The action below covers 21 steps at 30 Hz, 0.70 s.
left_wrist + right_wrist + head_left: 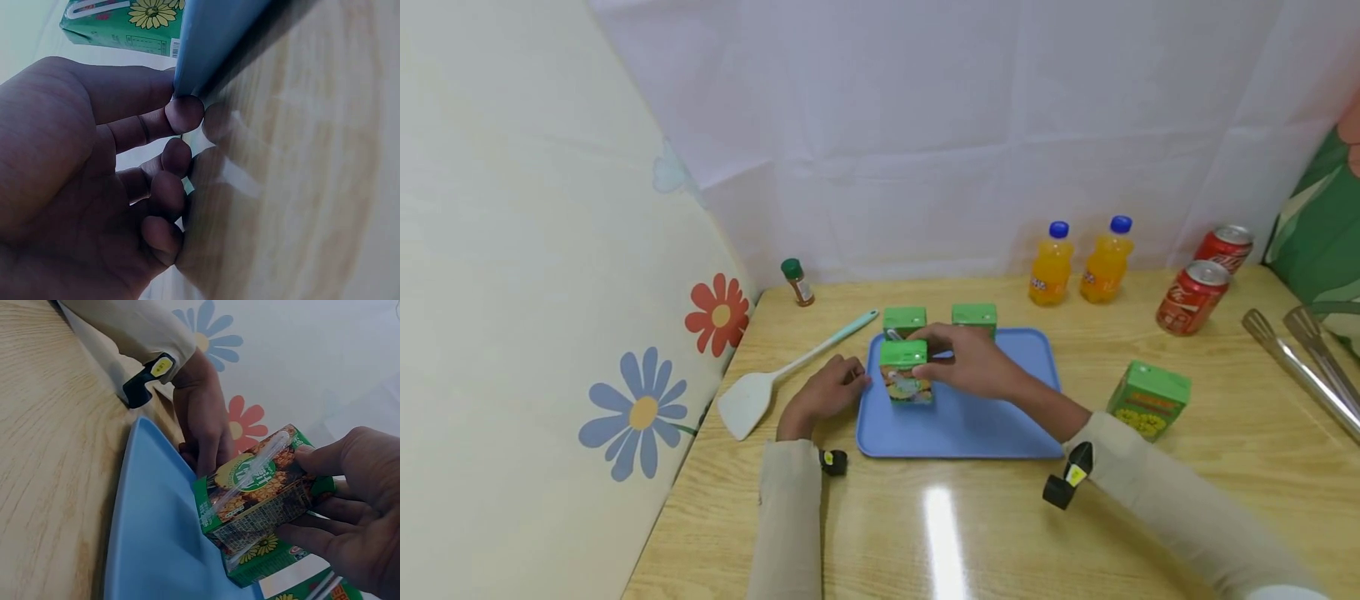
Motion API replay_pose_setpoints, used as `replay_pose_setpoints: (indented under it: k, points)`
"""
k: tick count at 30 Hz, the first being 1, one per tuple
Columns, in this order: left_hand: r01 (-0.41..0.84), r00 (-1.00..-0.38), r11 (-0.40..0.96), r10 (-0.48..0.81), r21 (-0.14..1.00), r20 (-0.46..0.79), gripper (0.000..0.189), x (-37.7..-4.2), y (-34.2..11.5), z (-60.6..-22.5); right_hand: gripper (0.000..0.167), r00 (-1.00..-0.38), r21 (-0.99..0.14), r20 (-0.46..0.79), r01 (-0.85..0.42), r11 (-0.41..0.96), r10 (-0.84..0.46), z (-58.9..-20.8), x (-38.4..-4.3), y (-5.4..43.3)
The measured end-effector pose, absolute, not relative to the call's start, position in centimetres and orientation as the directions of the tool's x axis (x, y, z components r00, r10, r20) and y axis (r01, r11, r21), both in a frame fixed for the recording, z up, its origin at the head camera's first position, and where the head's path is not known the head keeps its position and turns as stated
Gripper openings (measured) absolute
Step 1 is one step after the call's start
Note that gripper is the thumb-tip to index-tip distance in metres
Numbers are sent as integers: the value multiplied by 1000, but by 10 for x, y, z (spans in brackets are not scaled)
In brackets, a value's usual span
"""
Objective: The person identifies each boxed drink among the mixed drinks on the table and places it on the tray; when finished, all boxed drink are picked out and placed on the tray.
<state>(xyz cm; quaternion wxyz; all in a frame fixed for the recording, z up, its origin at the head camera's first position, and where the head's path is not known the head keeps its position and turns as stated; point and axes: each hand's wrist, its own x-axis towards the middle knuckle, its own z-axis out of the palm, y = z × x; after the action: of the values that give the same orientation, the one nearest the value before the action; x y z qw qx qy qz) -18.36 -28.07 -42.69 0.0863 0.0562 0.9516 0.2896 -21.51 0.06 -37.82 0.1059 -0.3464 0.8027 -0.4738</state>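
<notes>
My right hand grips a green juice box by its upper part, with the thumb on one side and fingers on the other. The right wrist view shows pineapple pictures and a straw on this carton; it is tilted there, over the left part of the blue tray. My left hand pinches the tray's left edge, with a fingertip under the rim in the left wrist view. Behind the held carton, two more green juice boxes, one on the left and one on the right, stand along the tray's far side.
Right of the tray stands another green juice box. Two orange soda bottles and two red cans stand farther back. Metal utensils lie far right. A spatula and a spice jar are at left.
</notes>
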Motion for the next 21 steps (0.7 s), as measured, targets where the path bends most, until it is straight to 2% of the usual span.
replay_pose_setpoints:
  k: [21]
  points:
    - [72,-978,823,169,564,-121,15,-185,-281,-428,45,-756,-858,146,-418,299,-638,-396,-209,-11]
